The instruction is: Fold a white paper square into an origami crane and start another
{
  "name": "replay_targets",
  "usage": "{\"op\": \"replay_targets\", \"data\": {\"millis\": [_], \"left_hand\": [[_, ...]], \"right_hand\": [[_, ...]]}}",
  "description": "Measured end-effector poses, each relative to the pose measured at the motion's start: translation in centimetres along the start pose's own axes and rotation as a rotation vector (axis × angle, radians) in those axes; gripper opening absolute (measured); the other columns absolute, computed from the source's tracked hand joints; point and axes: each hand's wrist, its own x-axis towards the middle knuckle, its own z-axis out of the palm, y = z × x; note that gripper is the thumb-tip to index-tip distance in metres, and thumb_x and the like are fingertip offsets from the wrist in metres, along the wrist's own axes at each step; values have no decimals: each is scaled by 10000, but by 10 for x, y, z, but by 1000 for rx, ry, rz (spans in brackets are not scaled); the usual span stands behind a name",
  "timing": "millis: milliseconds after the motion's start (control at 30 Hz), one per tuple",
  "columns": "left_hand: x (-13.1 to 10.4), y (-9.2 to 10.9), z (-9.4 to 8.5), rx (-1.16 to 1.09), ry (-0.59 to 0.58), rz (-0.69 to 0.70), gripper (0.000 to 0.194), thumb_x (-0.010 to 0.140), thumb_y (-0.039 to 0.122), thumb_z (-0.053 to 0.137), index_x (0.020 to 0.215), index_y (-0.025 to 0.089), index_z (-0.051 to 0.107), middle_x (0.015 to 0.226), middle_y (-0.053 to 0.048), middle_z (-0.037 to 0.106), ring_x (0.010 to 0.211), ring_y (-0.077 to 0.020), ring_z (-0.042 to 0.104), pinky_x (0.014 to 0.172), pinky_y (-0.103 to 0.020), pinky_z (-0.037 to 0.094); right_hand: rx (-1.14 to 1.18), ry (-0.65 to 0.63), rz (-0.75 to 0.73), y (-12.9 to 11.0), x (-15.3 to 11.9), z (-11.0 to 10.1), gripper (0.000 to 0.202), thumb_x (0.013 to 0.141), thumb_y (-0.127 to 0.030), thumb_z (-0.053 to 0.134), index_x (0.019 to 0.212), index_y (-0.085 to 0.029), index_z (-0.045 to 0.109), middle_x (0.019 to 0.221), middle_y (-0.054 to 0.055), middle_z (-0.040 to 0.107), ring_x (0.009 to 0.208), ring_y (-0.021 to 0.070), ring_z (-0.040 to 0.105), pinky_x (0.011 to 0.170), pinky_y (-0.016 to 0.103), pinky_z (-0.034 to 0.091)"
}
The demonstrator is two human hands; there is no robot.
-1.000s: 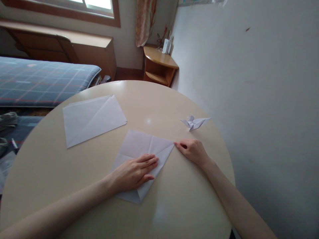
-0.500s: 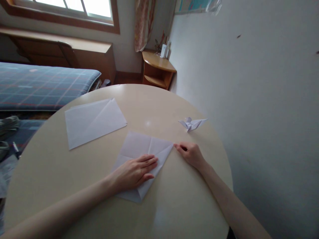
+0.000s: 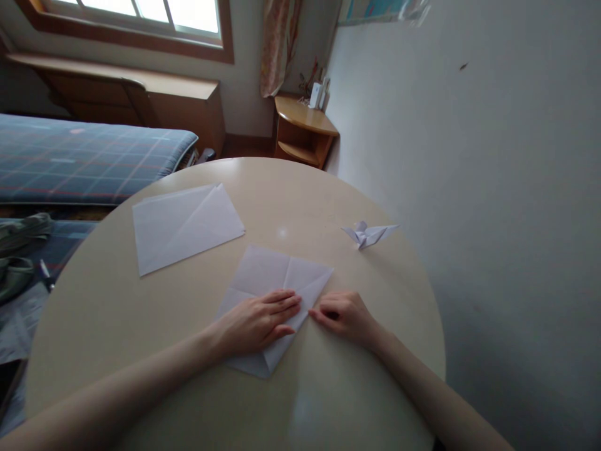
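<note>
A white sheet of paper point(image 3: 307, 282) with crossing crease lines lies on the table, its right-hand edge folded over. My left hand point(image 3: 263, 321) rests flat on it, fingers stretched out and close together, hiding the paper's middle. Fingers curled, my right hand point(image 3: 345, 318) has its thumb and forefinger pinched at the folded edge, about midway along. Beyond that hand stands a folded paper crane point(image 3: 369, 235). Some flat white sheets point(image 3: 188, 228) lie stacked at the back left, the top one showing a diagonal line.
The round cream table point(image 3: 282, 194) stands close to a white wall point(image 3: 507, 188) on the right. Behind it are a small corner shelf point(image 3: 305, 116) and a plaid mattress point(image 3: 94, 160). Shoes point(image 3: 19, 275) sit at the far left.
My right hand has slid along the folded edge toward me, from the paper's right corner to about its middle. The left hand stays flat on the paper. The view has shifted slightly.
</note>
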Motion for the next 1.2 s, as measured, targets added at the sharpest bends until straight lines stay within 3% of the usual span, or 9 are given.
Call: {"op": "replay_targets", "data": {"millis": [233,367,767,967,1100,1200], "left_hand": [[-1,0,1,12,2,7,498,974,357,240,1251,34,500,1308,-122,503,1256,-243,414,1052,-370,368],[-1,0,2,0,4,12,506,974,361,236,1257,28,491,1315,-132,494,1259,-250,410,1049,-386,369],[-1,-1,-1,-16,-10,12,498,972,376,237,1264,62,490,1328,-114,486,1273,-226,393,1075,-352,335],[-1,-2,-2,-117,-7,-13,486,972,379,225,1293,98,459,1381,-116,421,1280,-223,383,1069,-370,333],[-3,-5,-5,-299,136,-69,602,935,517,228,1407,145,269,1488,-131,181,1346,-251,250,1088,-433,263],[-3,-13,-5,-557,350,-207,645,910,583,185,1397,175,294,1485,-131,208,1325,-264,296,1017,-409,377]], "right_hand": [[6,-3,-12,1,2,0,409,878,-275,437,482,-183,487,505,-5,553,485,96,460,519,221,301],[29,10,97,13,3,-6,420,875,-312,443,481,-179,503,522,-4,561,489,89,460,511,211,304],[82,149,442,58,6,-23,450,786,-438,479,427,-167,452,440,-36,357,434,82,349,443,219,232],[146,263,498,64,5,-19,436,772,-425,503,423,-171,444,442,-42,324,421,85,362,432,221,232],[196,449,508,62,5,-17,438,833,-440,447,479,-183,443,448,-44,352,436,97,371,459,233,289],[266,530,471,61,16,-19,399,863,-458,415,617,-175,551,515,-20,475,502,120,458,510,243,363]]}}
